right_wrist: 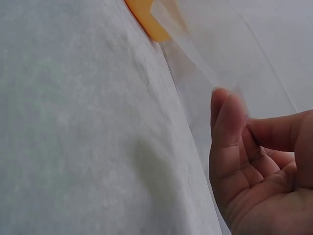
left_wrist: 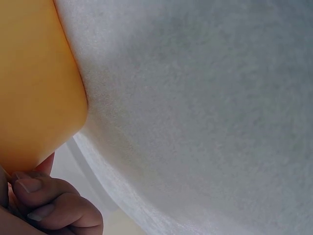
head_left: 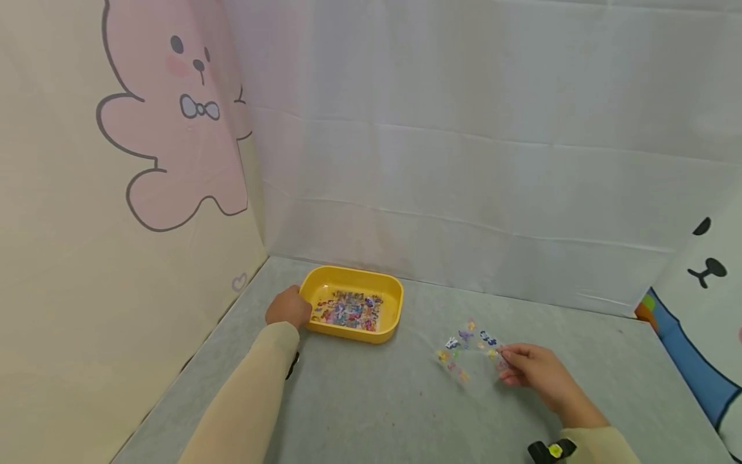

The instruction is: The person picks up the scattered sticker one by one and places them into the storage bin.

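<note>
A yellow tray (head_left: 350, 333) sits near the back left of the grey table, with colourful sticker sheets (head_left: 353, 311) lying in it. My left hand (head_left: 288, 307) grips the tray's left rim; in the left wrist view its curled fingers (left_wrist: 58, 200) meet the tray's yellow wall (left_wrist: 39, 88). Held above the table to the right is a clear sticker sheet (head_left: 466, 336) with small coloured figures along it. The thumb and fingers of my right hand (head_left: 533, 374) pinch its right edge. In the right wrist view the clear sheet (right_wrist: 188, 46) extends from the fingertips.
The grey cloth-covered table (head_left: 371, 412) meets a white sheet wall (head_left: 464, 193) behind the tray. On the left stands a cream wall (head_left: 69, 258) with a pink bear drawing. Another cartoon panel (head_left: 695, 361) borders the table's right edge.
</note>
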Demonstrator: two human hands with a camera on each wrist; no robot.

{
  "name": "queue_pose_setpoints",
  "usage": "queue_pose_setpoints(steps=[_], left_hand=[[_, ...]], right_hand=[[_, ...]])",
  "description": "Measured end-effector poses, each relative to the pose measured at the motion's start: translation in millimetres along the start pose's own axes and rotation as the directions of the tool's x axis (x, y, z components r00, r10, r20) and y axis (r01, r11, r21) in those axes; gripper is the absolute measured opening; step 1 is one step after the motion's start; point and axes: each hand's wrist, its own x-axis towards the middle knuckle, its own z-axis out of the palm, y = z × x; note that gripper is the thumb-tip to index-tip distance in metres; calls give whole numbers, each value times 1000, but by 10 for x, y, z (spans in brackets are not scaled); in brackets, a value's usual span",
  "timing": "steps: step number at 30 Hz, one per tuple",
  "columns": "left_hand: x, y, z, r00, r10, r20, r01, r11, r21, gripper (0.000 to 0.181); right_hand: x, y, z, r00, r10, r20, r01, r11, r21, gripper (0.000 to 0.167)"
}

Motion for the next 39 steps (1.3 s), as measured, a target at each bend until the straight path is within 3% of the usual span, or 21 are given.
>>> queue_pose_setpoints(steps=[9, 20, 39], left_hand=[[22, -5, 12, 1000, -8, -3, 8, 1000, 1, 48], [3, 21, -3, 1000, -8, -3, 8, 1000, 8, 47], [-9, 26, -3, 1000, -10, 1, 10, 1000, 3, 49]], right_hand=[[159, -152, 141, 996, -71, 52, 69, 997, 37, 38], [410, -458, 352, 991, -118, 61, 114, 991, 73, 40], [796, -1038, 744, 994, -103, 43, 99, 991, 90, 34]])
